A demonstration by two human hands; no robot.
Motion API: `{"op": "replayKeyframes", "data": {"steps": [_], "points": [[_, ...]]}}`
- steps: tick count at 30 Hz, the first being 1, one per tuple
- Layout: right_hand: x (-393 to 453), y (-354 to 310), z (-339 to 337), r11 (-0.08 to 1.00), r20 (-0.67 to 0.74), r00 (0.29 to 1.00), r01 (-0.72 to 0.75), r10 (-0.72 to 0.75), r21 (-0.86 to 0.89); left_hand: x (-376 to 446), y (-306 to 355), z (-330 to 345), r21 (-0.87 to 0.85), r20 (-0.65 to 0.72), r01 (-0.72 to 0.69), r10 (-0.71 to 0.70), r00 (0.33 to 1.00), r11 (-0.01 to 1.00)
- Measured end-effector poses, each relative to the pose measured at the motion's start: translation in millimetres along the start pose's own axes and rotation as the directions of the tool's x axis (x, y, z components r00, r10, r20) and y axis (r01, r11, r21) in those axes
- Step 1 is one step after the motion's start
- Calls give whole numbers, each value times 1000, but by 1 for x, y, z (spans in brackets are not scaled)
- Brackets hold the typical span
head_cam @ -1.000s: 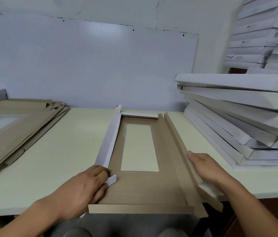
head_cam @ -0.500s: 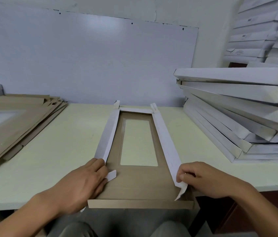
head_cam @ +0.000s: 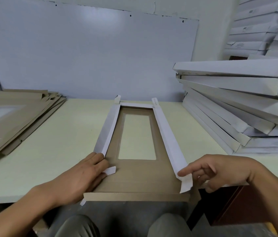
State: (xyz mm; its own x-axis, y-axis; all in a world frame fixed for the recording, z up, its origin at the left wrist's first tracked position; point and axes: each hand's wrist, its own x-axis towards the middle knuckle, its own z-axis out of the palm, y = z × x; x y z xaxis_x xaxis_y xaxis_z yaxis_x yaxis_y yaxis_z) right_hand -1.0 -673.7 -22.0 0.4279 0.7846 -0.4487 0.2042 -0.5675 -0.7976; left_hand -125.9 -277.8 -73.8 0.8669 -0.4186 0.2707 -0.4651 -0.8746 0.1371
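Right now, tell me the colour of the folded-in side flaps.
White side flaps, against the brown cardboard blank; head view.

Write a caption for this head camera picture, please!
Left hand presses the left flap, right hand touches the right flap of a brown windowed cardboard blank on a table.

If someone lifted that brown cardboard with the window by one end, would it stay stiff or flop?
Probably fairly stiff: the near edge of the cardboard overhangs the table without drooping. Likely light: one thin sheet with a window cut out. It may bend at its creases, where the white flaps already fold.
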Motion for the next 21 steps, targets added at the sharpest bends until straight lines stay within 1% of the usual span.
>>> {"op": "replayKeyframes", "data": {"steps": [2,4,6,10,12,14,16,18,19,21], "points": [[6,-1,-1,1000,-59,998,-11,9,-29,0,1,0,4,-11,-24,24,1000,1000],[12,-3,0,997,-137,991,-10,0,-71,0,1,2,54,-19,-42,43,999,998],[17,-5,1,999,-202,979,-6,-5,-50,0,2,3,92,-3,-44,45,999,995],[23,-7,7,999,-237,971,31,-35,-20,-2,3,-1,133,53,-71,64,997,989],[29,-6,12,999,-297,954,40,-42,-15,-3,4,0,128,61,-55,47,997,990],[36,-2,18,999,-385,922,42,-47,-23,-4,5,1,110,57,-27,21,998,994],[44,2,23,997,-447,892,45,-71,-68,-4,4,3,94,40,1,-4,999,996],[49,4,27,989,-493,861,68,-126,-134,-3,5,6,73,6,-2,2,1000,997],[50,4,29,979,-510,843,87,-172,-185,-2,7,8,17,-22,12,-11,1000,1000],[53,6,33,949,-526,809,118,-262,-292,-3,10,8,-122,-69,79,-88,994,989]]}}
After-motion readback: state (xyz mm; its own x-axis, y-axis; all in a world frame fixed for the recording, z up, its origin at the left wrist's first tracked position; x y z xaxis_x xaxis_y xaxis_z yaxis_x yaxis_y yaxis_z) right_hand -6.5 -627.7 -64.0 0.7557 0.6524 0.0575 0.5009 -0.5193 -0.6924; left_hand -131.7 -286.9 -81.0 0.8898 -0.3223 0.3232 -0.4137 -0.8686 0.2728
